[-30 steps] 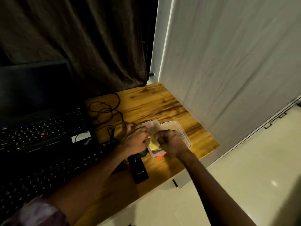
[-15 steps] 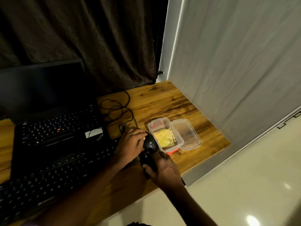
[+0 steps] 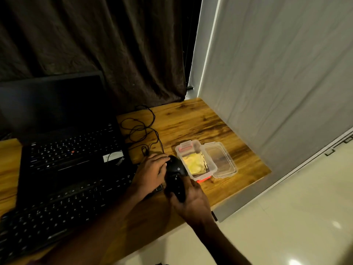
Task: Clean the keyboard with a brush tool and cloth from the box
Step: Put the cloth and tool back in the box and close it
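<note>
A clear plastic box with red clasps stands open on the wooden desk, a yellow cloth lying inside it. Its clear lid lies beside it on the right. A black keyboard stretches along the desk's front left. My left hand rests on a black mouse just left of the box. My right hand grips a black oblong tool in front of the mouse. No brush bristles show.
A black laptop stands open behind the keyboard. Coiled black cables lie on the wooden desk behind the mouse. A dark curtain hangs at the back, a white sheet on the right. The desk's front edge drops to a tiled floor.
Both hands left the box; the lid now lies beside it. My left hand went onto the mouse and my right took hold of the black tool. The view has shifted left.
</note>
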The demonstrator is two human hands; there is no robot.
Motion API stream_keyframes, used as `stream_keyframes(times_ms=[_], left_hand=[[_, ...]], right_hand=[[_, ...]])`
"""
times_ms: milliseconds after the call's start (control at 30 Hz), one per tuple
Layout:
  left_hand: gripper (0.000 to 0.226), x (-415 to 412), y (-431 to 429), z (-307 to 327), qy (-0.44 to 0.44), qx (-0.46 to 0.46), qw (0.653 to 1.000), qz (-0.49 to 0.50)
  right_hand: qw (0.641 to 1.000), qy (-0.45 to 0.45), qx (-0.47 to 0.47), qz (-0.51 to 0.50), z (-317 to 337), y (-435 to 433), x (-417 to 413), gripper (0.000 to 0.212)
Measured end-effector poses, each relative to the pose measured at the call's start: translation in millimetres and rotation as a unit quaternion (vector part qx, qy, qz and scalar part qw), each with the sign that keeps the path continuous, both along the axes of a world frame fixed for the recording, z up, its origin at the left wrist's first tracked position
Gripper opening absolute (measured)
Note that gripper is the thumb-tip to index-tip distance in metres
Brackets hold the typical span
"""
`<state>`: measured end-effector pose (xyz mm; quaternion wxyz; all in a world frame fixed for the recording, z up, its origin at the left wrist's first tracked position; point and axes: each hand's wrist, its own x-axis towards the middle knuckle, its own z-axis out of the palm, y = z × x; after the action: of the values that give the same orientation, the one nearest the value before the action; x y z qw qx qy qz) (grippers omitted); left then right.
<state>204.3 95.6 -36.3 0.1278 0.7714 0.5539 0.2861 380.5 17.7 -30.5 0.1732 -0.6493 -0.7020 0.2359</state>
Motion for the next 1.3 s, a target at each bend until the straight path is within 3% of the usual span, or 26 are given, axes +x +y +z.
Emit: stream_keyframes(times_ms=[200,400,600,867,1000,1100,1200,1300], left_hand=[[0.035,9.7,5.5,10.2,0.016,0.006,1.0,-0.015],[0.055,28.6,3.6,11.7,0.078,-0.066,0.993,-0.062],[0.061,34.0,5.5,2.1,0.145,-0.079,0.98,-0.108],[0.059,34.7,5.1,0.5,0.147,-0.052,0.982,-0.106],[0.06,33.4,7.8,-3.4,0.147,-0.052,0.982,-0.106],[0.06,32.8,7.9,-5.5,0.147,-0.065,0.982,-0.103],[0.06,34.2,6.7,-4.4,0.143,-0.072,0.982,-0.099],[0.06,34.7,5.8,-4.1,0.141,-0.072,0.983,-0.092]], right_hand=[[0.99,-0.024,0.132,-0.042,25.3,45.6,30.6,0.062],[0.986,-0.136,0.095,-0.028,20.1,84.3,41.6,0.062],[0.994,-0.1,0.037,-0.007,5.5,90.3,41.8,0.06],[0.991,-0.128,0.001,0.042,8.6,96.2,51.4,0.064],[0.994,-0.028,0.097,0.044,29.4,92.7,64.8,0.047],[0.98,-0.03,0.19,-0.051,29.2,99.9,82.5,0.035],[0.977,-0.086,0.143,-0.133,24.6,104.3,104.9,0.031],[0.97,-0.18,-0.006,-0.163,15.8,102.0,118.6,0.059]])
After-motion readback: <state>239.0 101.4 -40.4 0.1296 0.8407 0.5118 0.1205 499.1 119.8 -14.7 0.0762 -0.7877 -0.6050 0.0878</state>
